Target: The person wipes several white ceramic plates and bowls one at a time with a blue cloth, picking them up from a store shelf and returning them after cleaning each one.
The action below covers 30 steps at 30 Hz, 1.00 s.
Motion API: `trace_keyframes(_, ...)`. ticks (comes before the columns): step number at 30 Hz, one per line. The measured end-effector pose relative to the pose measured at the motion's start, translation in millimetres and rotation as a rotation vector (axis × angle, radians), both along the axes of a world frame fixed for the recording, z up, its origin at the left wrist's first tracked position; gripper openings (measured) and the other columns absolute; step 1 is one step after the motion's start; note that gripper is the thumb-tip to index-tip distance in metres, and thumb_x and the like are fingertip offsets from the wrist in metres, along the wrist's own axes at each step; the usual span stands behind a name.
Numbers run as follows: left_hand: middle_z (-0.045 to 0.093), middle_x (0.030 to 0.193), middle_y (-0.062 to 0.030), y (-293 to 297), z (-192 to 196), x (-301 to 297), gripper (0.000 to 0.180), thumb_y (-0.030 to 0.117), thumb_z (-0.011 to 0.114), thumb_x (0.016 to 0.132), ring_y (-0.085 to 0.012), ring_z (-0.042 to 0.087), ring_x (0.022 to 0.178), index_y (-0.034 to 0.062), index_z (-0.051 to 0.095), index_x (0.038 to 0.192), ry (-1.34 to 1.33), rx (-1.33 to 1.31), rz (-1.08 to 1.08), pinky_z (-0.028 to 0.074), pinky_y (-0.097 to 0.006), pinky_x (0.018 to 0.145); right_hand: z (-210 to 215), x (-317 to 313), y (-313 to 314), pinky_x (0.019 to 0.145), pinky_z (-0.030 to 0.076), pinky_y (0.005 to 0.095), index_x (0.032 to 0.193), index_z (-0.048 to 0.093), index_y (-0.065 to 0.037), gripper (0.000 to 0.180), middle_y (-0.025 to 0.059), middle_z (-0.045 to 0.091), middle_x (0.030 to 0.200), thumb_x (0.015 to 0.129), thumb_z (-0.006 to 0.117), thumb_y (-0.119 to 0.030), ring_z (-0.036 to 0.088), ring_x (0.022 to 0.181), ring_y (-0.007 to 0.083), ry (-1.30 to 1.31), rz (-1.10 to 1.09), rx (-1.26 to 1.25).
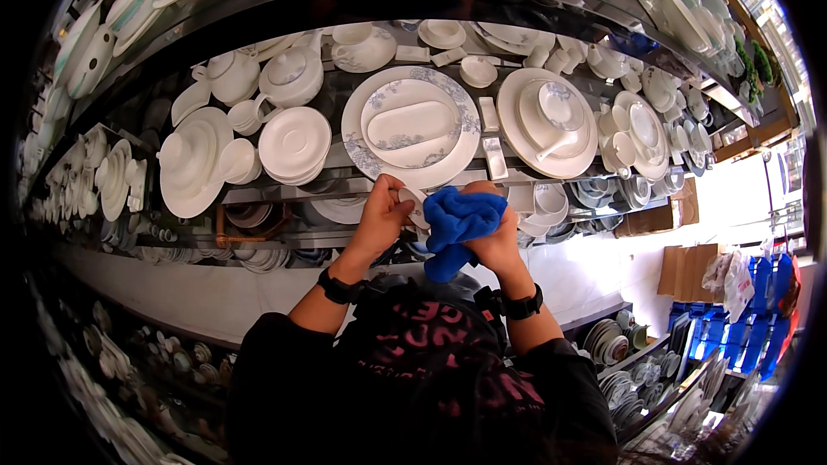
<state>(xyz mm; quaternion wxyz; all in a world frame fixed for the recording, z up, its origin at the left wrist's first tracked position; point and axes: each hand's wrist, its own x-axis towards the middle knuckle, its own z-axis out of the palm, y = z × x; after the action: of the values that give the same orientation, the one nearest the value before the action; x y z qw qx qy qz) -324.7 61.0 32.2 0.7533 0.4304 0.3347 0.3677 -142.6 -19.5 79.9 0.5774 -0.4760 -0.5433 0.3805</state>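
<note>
Close in front of my body, my left hand [383, 213] is closed on the edge of a small white dish [414, 207]. A bunched blue cloth [463, 217] is gripped in my right hand [498, 237] and covers the dish's right side, so its full shape is hidden. Just beyond my hands, on the shelf, lies a large white plate with a blue-grey floral rim [353, 125]. Stacked on it are a smaller patterned plate [379, 103] and an oblong dish [413, 127]. Two narrow white rectangular pieces [495, 159] lie to their right.
Stacked saucers [295, 145] and a lidded tureen [291, 77] stand at the left. On the right, a large plate [517, 133] carries a bowl and spoon. A lower shelf holds more bowls [550, 198]. Cardboard boxes [687, 271] and blue crates [745, 314] stand far right.
</note>
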Motion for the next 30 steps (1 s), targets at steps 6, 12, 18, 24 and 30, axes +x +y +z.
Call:
trace_keyframes(6, 0.065, 0.089, -0.0054, 0.2, -12.0, 5.8, 0.016, -0.009, 0.054, 0.086, -0.0127, 0.065, 0.074, 0.0026, 0.059, 0.095, 0.056, 0.368, -0.218, 0.054, -0.025, 0.056, -0.6, 15.6, -3.7, 0.089, 0.047, 0.0322, 0.108, 0.061, -0.001, 0.052, 0.0091, 0.06, 0.109, 0.058, 0.071, 0.004, 0.06, 0.101, 0.0203, 0.041, 0.119, -0.169)
trace_keyframes(12, 0.067, 0.089, -0.0056, -13.4, 0.2, 23.0, 0.023, 0.017, 0.05, 0.094, -0.0134, 0.067, 0.068, 0.0044, 0.06, 0.111, -0.267, -0.397, -0.366, 0.054, -0.025, 0.044, -3.1, 22.9, -10.1, 0.092, 0.047, 0.0328, 0.112, 0.06, -0.002, 0.055, 0.0079, 0.062, 0.111, 0.058, 0.071, 0.006, 0.06, 0.103, 0.0186, 0.228, 0.026, -0.307)
trace_keyframes(18, 0.066, 0.1, -0.0112, -17.3, 8.8, 59.1, 0.027, 0.019, 0.045, 0.097, -0.018, 0.066, 0.086, -0.001, 0.057, 0.11, -0.26, -0.457, 0.006, 0.056, -0.032, 0.075, -10.3, 25.3, -10.5, 0.089, 0.047, 0.0313, 0.11, 0.058, -0.003, 0.051, 0.0069, 0.063, 0.108, 0.062, 0.073, 0.005, 0.06, 0.1, 0.0184, 0.185, -0.117, -0.309)
trace_keyframes(24, 0.065, 0.1, -0.0131, -7.6, 3.7, 78.5, 0.017, 0.008, 0.047, 0.094, -0.0202, 0.065, 0.089, -0.0008, 0.057, 0.104, -0.215, -0.348, 0.067, 0.055, -0.033, 0.08, -17.4, 30.2, -11.5, 0.084, 0.047, 0.0313, 0.103, 0.061, -0.003, 0.043, 0.0081, 0.059, 0.104, 0.063, 0.075, 0.002, 0.059, 0.095, 0.0207, 0.04, -0.169, -0.103)
trace_keyframes(30, 0.064, 0.08, -0.0066, 12.4, 28.2, 108.1, 0.013, -0.007, 0.054, 0.085, -0.0144, 0.061, 0.065, 0.0032, 0.054, 0.094, -0.046, -0.045, 0.033, 0.048, -0.025, 0.054, -28.1, 77.3, -26.8, 0.084, 0.048, 0.032, 0.105, 0.058, -0.005, 0.046, 0.0084, 0.061, 0.101, 0.064, 0.076, 0.0, 0.06, 0.094, 0.0206, -0.085, -0.395, -0.099)
